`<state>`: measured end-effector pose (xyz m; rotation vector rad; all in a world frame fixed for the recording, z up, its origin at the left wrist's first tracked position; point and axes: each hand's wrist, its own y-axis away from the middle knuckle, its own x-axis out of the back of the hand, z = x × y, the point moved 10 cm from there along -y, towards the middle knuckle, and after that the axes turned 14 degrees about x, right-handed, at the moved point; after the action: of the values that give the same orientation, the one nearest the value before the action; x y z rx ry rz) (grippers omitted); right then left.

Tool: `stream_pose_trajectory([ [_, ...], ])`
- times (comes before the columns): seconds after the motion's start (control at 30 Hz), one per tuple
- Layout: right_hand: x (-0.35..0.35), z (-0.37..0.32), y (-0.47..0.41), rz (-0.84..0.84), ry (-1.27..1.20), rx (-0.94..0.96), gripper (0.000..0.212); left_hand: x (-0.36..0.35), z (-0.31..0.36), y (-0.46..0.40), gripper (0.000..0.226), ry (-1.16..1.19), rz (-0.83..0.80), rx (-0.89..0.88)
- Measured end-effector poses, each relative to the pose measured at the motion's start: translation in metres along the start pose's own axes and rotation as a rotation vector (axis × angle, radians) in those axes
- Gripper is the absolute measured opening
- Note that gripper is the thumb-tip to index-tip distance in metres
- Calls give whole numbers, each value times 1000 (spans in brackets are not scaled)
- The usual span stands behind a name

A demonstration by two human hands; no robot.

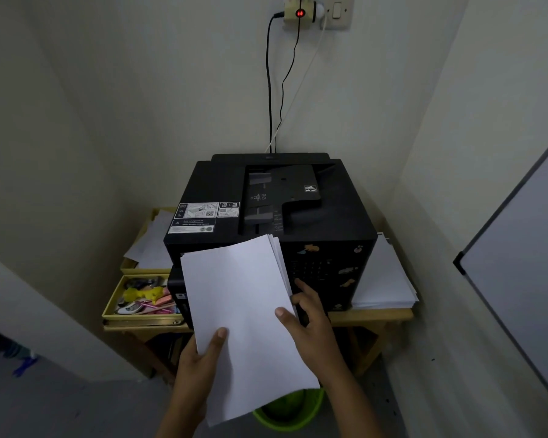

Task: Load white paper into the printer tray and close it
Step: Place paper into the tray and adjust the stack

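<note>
Two hands, left hand (193,361); right hand (310,327); one paper stack (244,311); one printer (298,200)

Printer (314,197) black, white instruction labels (200,216) on top, small yellow-orange stickers (347,282) on front. Paper stack (244,314) in hands plain white. Second paper pile (385,279) white. Worktop (370,316) pale wood. Box (140,317) yellow, pink and yellow bits inside. Bin (287,412) bright green. Cables (269,90) black, one white. Socket light (300,13) red. Walls (108,90) off-white.
</note>
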<state>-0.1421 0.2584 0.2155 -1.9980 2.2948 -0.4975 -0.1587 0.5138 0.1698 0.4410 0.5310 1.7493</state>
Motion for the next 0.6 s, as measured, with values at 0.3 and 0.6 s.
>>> stream_pose_trajectory([
  [0.3, 4, 8, 2, -88, -150, -162, 25, -9, -10, 4, 49, 69, -60, 50],
  [0.6, 21, 12, 7, -5, -90, -210, 21, -23, -18, 8, 39, 49, -100, 61],
])
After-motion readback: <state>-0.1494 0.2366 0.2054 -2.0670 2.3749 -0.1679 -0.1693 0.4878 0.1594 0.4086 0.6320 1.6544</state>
